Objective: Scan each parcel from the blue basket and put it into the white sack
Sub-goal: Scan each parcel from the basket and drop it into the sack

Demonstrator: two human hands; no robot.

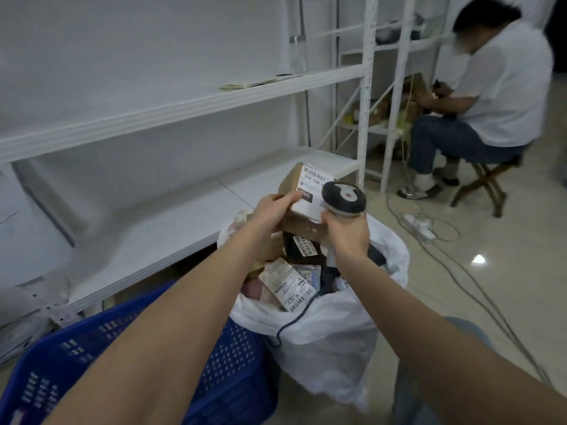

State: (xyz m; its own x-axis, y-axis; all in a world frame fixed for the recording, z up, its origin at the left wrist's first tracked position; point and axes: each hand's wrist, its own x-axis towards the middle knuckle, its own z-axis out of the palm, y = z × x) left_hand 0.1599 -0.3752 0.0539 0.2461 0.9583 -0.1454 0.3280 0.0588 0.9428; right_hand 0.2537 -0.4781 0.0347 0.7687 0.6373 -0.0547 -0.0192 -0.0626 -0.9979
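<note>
White metal shelves (184, 99) line the wall over a pale tiled floor (491, 271). On my feed the left hand (270, 210) holds a brown parcel (302, 223) above the open white sack (331, 338), fingers curled round its edge. The right hand (346, 234) has its fingers clenched round the scanner (343, 199), whose head sits just beside the parcel's white label (311, 187). More parcels (285, 283) fill the sack, and the blue basket (233, 357) stands just beside it.

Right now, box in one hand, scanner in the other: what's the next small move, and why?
Probably lower the box into the white sack. The left hand holds it label-up, the right hand aims the scanner at its label, and the open sack sits just below. Whether the scan registered isn't visible.
</note>
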